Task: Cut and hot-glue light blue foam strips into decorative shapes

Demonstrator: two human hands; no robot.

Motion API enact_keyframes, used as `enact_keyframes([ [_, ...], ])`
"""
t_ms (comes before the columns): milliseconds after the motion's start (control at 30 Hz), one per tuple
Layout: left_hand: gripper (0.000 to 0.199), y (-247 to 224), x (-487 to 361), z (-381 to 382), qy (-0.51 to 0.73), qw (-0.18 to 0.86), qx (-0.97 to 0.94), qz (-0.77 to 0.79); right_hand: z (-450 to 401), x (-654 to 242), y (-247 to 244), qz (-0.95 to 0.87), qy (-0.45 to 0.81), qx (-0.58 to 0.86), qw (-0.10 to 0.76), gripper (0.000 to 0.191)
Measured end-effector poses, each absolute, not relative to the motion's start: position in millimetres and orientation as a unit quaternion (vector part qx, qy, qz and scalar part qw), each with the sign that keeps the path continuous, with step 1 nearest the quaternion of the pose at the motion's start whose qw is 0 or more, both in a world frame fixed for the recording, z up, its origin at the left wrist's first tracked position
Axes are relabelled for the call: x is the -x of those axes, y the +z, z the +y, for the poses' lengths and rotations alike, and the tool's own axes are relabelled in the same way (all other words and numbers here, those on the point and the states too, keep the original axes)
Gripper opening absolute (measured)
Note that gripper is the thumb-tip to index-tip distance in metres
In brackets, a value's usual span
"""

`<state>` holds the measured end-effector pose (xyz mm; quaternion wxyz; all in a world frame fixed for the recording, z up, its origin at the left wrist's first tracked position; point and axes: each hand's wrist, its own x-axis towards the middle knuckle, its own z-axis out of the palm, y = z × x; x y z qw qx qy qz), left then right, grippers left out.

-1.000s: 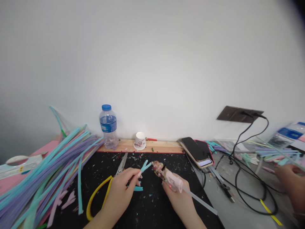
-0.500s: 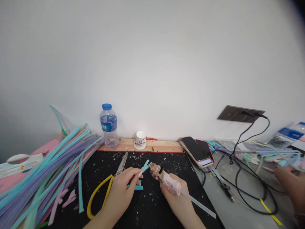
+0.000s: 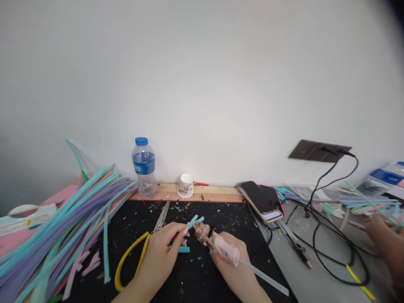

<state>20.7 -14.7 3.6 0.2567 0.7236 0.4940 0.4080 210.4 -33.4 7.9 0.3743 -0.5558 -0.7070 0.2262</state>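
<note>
My left hand (image 3: 166, 243) is closed in a pinch on a small light-blue and pink pipe cleaner piece (image 3: 193, 222), whose blue ends stick out to the right. My right hand (image 3: 232, 259) is wrapped round a pale pink hot glue gun (image 3: 227, 249), with a translucent glue stick (image 3: 265, 277) poking out of its back. Crusted, multicoloured residue covers the gun's front end, which points at the blue ends; whether they touch I cannot tell. Yellow-handled scissors (image 3: 120, 269) lie beside and partly under my left hand. Another blue piece (image 3: 183, 249) lies on the black mat below it.
Long pastel pipe cleaners (image 3: 72, 219) are heaped at the left. A water bottle (image 3: 144, 168) and a paper cup (image 3: 185, 186) stand by the wall. Phones (image 3: 260, 197) and black cables (image 3: 315, 235) lie to the right, where another person's hand (image 3: 381, 235) reaches in among more strips.
The glue gun has shifted slightly left, bringing its tip up close to the blue ends. My left hand has barely moved. The other person's hand has moved a little.
</note>
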Motion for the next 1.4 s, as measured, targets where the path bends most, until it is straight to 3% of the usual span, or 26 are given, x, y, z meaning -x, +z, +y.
enact_keyframes([
  [267, 0.02, 2.0, -19.1, -14.6, 0.418, 0.269, -0.708, 0.502, -32.8, -210.6, 6.7, -0.666, 0.236, 0.576, 0.41, 0.025],
  [533, 0.021, 3.6, -23.6, -14.4, 0.428, 0.273, -0.697, 0.506, -31.7, -210.6, -7.7, -0.704, 0.187, 0.582, 0.362, 0.024],
  [833, 0.021, 3.4, -24.1, -15.2, 0.424, 0.268, -0.706, 0.5, -34.0, -210.3, -8.9, -0.724, 0.194, 0.558, 0.356, 0.024],
  [1133, 0.02, 3.5, -21.9, -14.0, 0.42, 0.255, -0.706, 0.51, -28.5, -212.6, -8.0, -0.708, 0.122, 0.586, 0.375, 0.027],
  [1400, 0.021, 3.2, -19.9, -14.0, 0.418, 0.266, -0.702, 0.512, -27.5, -215.8, -8.1, -0.642, 0.158, 0.635, 0.401, 0.016],
])
